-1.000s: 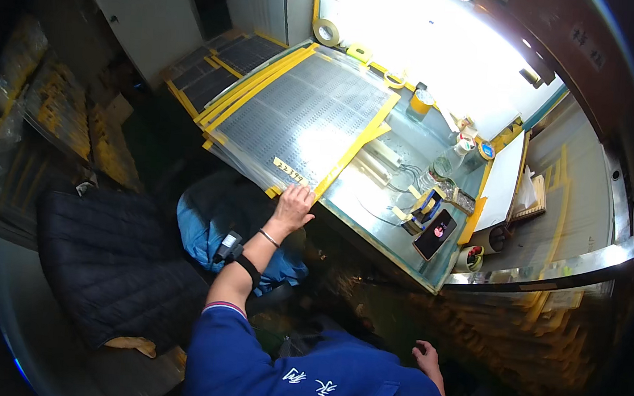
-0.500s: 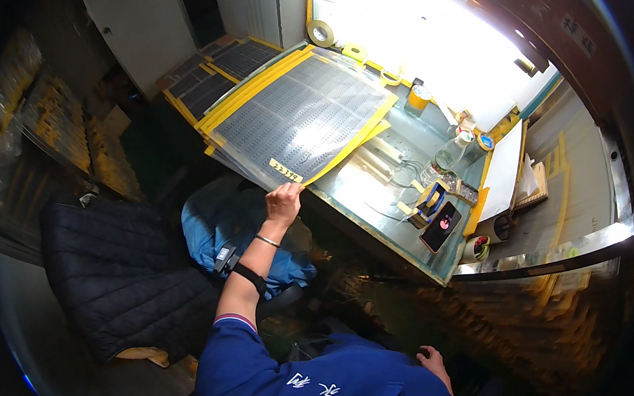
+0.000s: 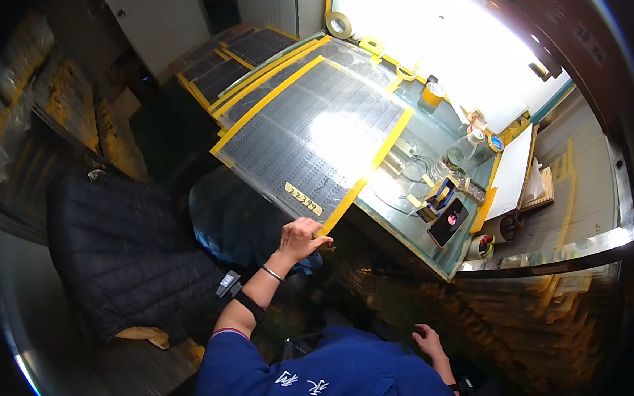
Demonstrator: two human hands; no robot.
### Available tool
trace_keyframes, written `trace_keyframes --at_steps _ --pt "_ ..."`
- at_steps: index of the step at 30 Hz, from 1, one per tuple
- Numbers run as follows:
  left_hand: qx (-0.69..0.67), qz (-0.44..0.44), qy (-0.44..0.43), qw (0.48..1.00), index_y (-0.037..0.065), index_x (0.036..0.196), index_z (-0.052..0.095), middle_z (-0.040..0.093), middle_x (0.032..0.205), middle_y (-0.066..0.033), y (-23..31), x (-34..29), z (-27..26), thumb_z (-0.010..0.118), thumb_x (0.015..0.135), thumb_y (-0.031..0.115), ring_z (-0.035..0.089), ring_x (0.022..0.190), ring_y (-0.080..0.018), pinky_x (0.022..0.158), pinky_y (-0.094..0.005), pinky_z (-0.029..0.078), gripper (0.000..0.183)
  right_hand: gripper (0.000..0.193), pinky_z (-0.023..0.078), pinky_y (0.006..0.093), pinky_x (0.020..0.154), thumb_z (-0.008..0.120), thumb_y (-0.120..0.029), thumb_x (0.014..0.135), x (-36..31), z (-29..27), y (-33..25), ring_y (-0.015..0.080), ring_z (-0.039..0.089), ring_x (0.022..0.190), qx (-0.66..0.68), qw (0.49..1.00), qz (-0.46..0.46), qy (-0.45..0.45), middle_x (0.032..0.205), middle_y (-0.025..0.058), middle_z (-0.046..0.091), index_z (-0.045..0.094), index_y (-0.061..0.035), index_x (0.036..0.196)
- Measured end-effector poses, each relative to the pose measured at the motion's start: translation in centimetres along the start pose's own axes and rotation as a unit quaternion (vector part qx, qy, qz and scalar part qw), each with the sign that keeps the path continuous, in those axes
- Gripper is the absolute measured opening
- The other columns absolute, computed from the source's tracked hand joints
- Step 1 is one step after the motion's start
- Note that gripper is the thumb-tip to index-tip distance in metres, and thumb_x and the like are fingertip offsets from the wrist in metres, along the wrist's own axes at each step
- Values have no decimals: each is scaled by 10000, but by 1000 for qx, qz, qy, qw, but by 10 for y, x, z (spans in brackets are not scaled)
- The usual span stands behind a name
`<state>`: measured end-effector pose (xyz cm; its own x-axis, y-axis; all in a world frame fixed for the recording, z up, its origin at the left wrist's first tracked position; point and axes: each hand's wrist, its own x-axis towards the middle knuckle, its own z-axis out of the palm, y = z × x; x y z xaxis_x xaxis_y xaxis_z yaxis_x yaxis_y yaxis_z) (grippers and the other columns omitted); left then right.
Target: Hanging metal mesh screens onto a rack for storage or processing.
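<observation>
- The left hand (image 3: 301, 240) is closed on the sheet (image 3: 299, 139), thumb and fingers pinching its near right corner.
- That sheet, dark and dotted, edged in yellow tape on two sides, lies at a slant over other sheets (image 3: 254, 92) on the desk (image 3: 385, 211); its held corner juts past the desk's front edge.
- A pale label (image 3: 303, 198) sits on it close to the left hand.
- The right hand (image 3: 430, 341) hangs low beside the person's body, well apart from the desk, half open with fingers loosely bent.
- To the sheet's right I see a phone (image 3: 447, 222), with a clear bottle (image 3: 459, 154) farther back.
- Beyond the sheets, a tape roll (image 3: 338, 25) stands against the bright backboard.
- Left of the person, a dark padded cover (image 3: 121, 258) drapes down.
</observation>
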<state>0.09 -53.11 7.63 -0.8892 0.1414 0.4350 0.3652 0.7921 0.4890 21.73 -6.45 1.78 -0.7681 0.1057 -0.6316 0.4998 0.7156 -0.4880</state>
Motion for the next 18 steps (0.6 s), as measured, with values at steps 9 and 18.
trace_keyframes --at_steps 9,18 --pt "-177 -372 103 905 -13 895 613 669 791 -107 -66 -28 21 710 844 268 656 690 -158 623 -284 542 302 436 502 351 875 693 -223 820 -15 -8 -22 250 635 1016 -44 998 30 -28 1118 136 660 591 -83 1220" --pt "-487 -508 -88 705 18 951 628 679 860 -88 -20 -30 41 607 930 305 660 696 -140 596 -258 548 289 422 503 346 896 683 -207 840 18 -27 -28 238 638 1039 -55 995 -46 -68 1142 127 656 578 -74 1226"
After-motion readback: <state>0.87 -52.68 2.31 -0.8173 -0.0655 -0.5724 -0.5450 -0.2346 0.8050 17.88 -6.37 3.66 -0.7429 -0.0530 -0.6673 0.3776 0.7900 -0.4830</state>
